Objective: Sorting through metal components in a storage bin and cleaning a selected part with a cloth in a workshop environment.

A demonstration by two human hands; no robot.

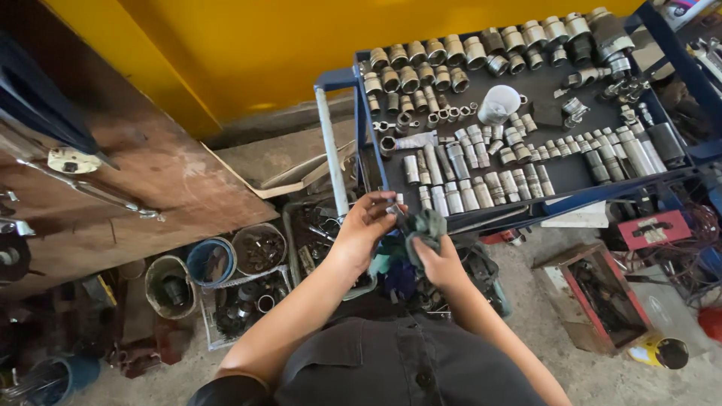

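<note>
Both hands, left hand [366,225] and right hand [440,259], pinch closed on a greasy rag [423,228] around a small socket [396,211], which might slip into the floor clutter.

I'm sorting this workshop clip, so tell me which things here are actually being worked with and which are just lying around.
In hand:
- left hand, holding a small metal piece at its fingers
- right hand, gripping the green rag

Lying about:
- sockets on the blue tray
- white cup
- buckets of parts
- red toolbox
- wrench on the wooden bench
</note>
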